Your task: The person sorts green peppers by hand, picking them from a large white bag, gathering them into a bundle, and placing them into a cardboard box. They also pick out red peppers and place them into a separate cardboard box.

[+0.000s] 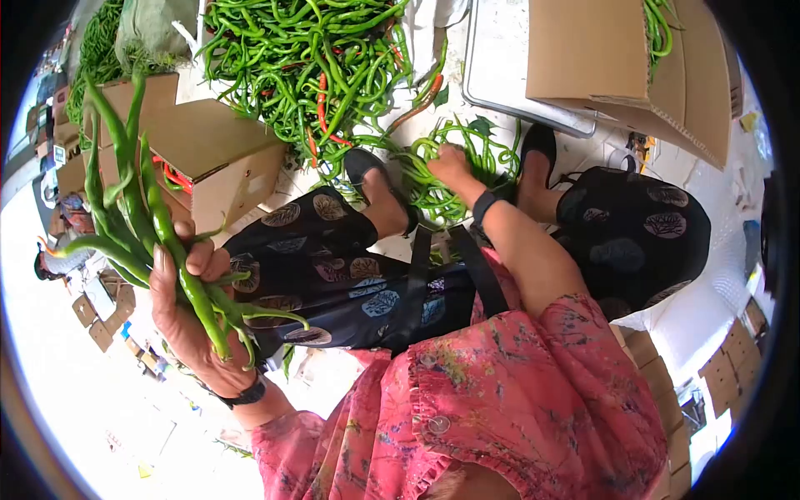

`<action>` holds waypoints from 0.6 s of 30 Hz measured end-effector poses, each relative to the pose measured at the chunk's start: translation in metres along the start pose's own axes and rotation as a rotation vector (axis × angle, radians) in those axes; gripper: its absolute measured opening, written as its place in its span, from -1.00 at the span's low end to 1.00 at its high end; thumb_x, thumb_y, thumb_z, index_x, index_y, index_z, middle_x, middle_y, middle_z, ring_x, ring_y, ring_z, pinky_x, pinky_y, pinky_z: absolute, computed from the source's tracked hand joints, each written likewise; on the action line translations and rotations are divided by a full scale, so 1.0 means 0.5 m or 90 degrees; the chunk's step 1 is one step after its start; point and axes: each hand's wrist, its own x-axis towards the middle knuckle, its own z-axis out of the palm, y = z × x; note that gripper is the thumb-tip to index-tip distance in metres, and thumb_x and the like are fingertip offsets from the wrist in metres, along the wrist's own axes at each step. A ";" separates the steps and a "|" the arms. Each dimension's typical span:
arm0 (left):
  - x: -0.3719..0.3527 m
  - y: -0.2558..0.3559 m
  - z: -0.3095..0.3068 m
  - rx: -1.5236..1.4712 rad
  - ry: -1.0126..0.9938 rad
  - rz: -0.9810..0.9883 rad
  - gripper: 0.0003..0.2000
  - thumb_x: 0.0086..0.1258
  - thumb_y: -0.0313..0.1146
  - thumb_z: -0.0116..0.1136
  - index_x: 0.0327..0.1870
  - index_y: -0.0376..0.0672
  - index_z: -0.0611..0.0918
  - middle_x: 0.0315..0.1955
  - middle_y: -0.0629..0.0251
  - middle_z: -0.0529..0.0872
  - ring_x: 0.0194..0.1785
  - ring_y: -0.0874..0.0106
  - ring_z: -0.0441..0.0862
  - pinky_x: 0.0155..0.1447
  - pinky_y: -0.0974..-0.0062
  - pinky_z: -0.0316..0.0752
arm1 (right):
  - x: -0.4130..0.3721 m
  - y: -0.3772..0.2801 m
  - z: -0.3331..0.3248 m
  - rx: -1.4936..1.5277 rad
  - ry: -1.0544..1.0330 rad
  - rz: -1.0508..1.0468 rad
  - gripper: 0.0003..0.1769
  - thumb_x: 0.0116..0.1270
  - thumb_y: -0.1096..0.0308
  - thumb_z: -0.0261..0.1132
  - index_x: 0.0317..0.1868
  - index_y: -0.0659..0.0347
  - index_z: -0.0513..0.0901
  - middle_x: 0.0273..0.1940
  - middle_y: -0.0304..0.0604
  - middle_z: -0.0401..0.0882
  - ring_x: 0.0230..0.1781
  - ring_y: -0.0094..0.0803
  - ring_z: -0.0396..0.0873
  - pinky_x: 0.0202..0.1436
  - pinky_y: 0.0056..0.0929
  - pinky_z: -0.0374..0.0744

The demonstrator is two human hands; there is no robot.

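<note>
My left hand [187,283] is raised at the left, its fingers wrapped round a bunch of long green chili peppers [125,192] that fan out above and below the grip. My right hand [451,165] is down between my feet at a smaller pile of green chili peppers [442,200] on the floor. Its fingers curl inward against the peppers, with the fingertips partly hidden. Just beyond lies a large heap of green chili peppers [283,50], with a few red ones [322,100] among them.
An open cardboard box [225,150] stands left of my feet, red peppers showing at its side. Another cardboard box [592,50] sits on a metal-edged platform [500,62] at the upper right. A green sack [154,33] and more peppers [100,42] are at the upper left.
</note>
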 end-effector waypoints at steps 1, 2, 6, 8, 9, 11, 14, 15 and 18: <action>-0.003 -0.003 -0.011 -0.036 0.014 -0.007 -0.60 0.49 -0.44 0.04 0.27 -0.33 0.31 -0.09 0.13 0.50 -0.29 0.55 0.37 -0.23 0.62 0.37 | 0.031 0.022 0.007 0.031 -0.002 -0.008 -0.59 0.04 0.20 0.36 -0.16 0.32 0.66 -0.18 0.16 0.67 -0.14 -0.07 0.67 -0.10 -0.10 0.61; -0.002 -0.008 -0.021 -0.041 0.017 -0.007 -0.60 0.49 -0.44 0.04 0.27 -0.33 0.31 -0.09 0.13 0.50 -0.29 0.55 0.37 -0.23 0.62 0.37 | 0.047 0.049 -0.017 0.136 -0.189 -0.079 -0.58 0.14 0.20 0.35 -0.04 0.25 0.58 -0.22 -0.03 0.66 -0.18 -0.20 0.65 -0.14 -0.10 0.59; -0.004 -0.036 -0.042 -0.110 0.031 -0.015 -0.61 0.49 -0.46 0.03 0.27 -0.34 0.31 -0.07 0.10 0.49 -0.29 0.53 0.37 -0.21 0.60 0.38 | 0.004 0.042 -0.124 0.475 -0.247 0.010 -0.48 0.24 0.20 0.37 0.12 0.35 0.53 -0.28 -0.23 0.62 -0.47 -0.47 0.44 -0.34 -0.35 0.46; 0.001 -0.050 -0.048 -0.129 0.037 -0.033 -0.59 0.49 -0.46 0.03 0.29 -0.33 0.30 -0.07 0.11 0.49 -0.28 0.53 0.37 -0.19 0.59 0.39 | 0.005 0.061 -0.109 0.401 -0.254 0.003 -0.51 0.19 0.19 0.42 0.05 0.31 0.57 -0.28 -0.21 0.63 -0.46 -0.46 0.46 -0.31 -0.35 0.48; 0.002 -0.057 -0.050 -0.128 0.040 -0.037 -0.59 0.49 -0.46 0.03 0.29 -0.33 0.30 -0.07 0.11 0.49 -0.28 0.53 0.37 -0.19 0.59 0.39 | -0.003 0.068 -0.102 0.329 -0.258 -0.004 -0.53 0.13 0.18 0.47 -0.03 0.28 0.62 -0.28 -0.20 0.63 -0.45 -0.44 0.49 -0.29 -0.36 0.50; 0.005 -0.072 -0.049 -0.123 0.024 -0.031 -0.56 0.49 -0.46 0.02 0.34 -0.30 0.27 -0.08 0.11 0.49 -0.26 0.52 0.37 -0.16 0.57 0.39 | -0.010 0.059 -0.058 0.034 -0.139 -0.176 -0.50 -0.09 0.22 0.58 -0.17 0.32 0.64 -0.27 0.02 0.67 -0.29 -0.22 0.65 -0.13 -0.32 0.60; 0.018 -0.085 -0.053 -0.134 0.021 -0.029 -0.52 0.50 -0.47 0.00 0.40 -0.27 0.22 -0.07 0.12 0.49 -0.24 0.51 0.37 -0.13 0.55 0.39 | -0.080 0.000 -0.030 -0.101 0.033 -0.200 -0.55 -0.12 0.24 0.59 -0.26 0.32 0.65 -0.29 0.10 0.67 -0.25 -0.05 0.66 -0.10 -0.21 0.61; 0.023 -0.090 -0.054 -0.129 0.030 -0.017 -0.51 0.50 -0.47 -0.01 0.41 -0.27 0.21 -0.07 0.12 0.49 -0.24 0.50 0.37 -0.12 0.55 0.39 | -0.081 -0.001 -0.013 -0.150 0.074 -0.202 -0.56 -0.13 0.25 0.59 -0.30 0.32 0.65 -0.32 0.11 0.66 -0.22 0.00 0.65 -0.09 -0.17 0.61; 0.036 -0.095 -0.058 -0.126 0.030 0.000 -0.52 0.50 -0.47 -0.01 0.41 -0.26 0.23 -0.06 0.11 0.49 -0.23 0.49 0.38 -0.11 0.55 0.40 | -0.070 0.002 -0.015 -0.137 0.022 -0.194 -0.57 -0.14 0.24 0.58 -0.32 0.32 0.65 -0.34 0.13 0.66 -0.21 0.04 0.64 -0.07 -0.15 0.60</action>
